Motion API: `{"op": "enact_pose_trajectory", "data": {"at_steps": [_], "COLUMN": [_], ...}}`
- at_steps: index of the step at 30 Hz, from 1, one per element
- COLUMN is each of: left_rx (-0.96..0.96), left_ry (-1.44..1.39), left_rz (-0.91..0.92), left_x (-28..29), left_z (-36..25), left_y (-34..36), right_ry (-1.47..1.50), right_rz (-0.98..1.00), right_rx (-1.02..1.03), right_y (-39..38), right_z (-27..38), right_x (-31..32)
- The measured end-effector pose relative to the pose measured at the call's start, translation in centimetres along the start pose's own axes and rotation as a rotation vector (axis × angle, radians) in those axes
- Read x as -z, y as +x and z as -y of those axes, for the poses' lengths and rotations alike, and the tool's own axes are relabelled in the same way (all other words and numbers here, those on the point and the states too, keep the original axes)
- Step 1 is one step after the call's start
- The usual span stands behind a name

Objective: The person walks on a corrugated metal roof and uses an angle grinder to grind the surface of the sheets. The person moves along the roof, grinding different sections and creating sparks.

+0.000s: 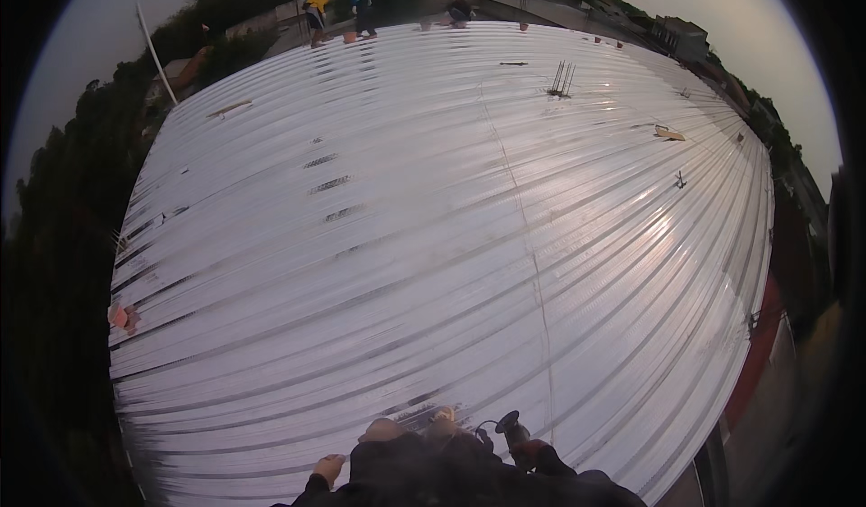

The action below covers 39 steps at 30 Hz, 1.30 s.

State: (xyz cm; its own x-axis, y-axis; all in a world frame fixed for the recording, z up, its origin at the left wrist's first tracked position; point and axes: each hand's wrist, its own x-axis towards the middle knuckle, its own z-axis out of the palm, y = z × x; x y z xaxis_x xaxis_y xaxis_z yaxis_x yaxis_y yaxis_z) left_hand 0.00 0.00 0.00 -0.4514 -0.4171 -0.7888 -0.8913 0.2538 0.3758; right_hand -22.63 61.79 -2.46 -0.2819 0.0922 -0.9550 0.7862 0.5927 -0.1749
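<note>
My right hand (534,456) is wrapped round the body of an angle grinder (517,436), low in the picture and right of my dark-clothed body. The grinder's round head points up and away from me, and a dark cable loop (485,429) curves beside it. My left hand (330,467) hangs at my left side above the ribbed metal sheeting (406,308). Its fingers look curled in; whether anything lies inside them is hidden.
Upright rods (561,79) stick up through the sheeting. A thin line (523,209) runs along it, past a yellowish piece (668,133) and a reddish object (124,318) at the left edge. Several people, one in a yellow top (318,2), are at the far edge.
</note>
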Motion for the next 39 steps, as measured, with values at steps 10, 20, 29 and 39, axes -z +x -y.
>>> {"op": "enact_pose_trajectory", "data": {"at_steps": [10, 20, 29, 39], "left_rx": [0.005, 0.357, -0.244, -0.834], "left_ry": [-0.410, -0.465, -0.247, -0.116], "left_rz": [0.007, 0.112, 1.029, 1.387], "left_x": [-4.0, 9.3, 11.4, 1.7], "left_z": [-14.5, -35.8, -76.4, -99.7], "left_y": [7.0, 28.5, 39.9, 47.3], "right_ry": [0.233, 0.713, 0.521, 0.395], "right_rz": [-0.122, 0.343, 0.283, 0.321], "right_rx": [0.106, 0.345, 0.755, 0.896], "right_y": [5.9, -0.6, -8.4, -3.5], "right_z": [20.3, 52.8, 78.9, 99.3], "right_x": [21.0, 13.6, 14.2, 25.8]}}
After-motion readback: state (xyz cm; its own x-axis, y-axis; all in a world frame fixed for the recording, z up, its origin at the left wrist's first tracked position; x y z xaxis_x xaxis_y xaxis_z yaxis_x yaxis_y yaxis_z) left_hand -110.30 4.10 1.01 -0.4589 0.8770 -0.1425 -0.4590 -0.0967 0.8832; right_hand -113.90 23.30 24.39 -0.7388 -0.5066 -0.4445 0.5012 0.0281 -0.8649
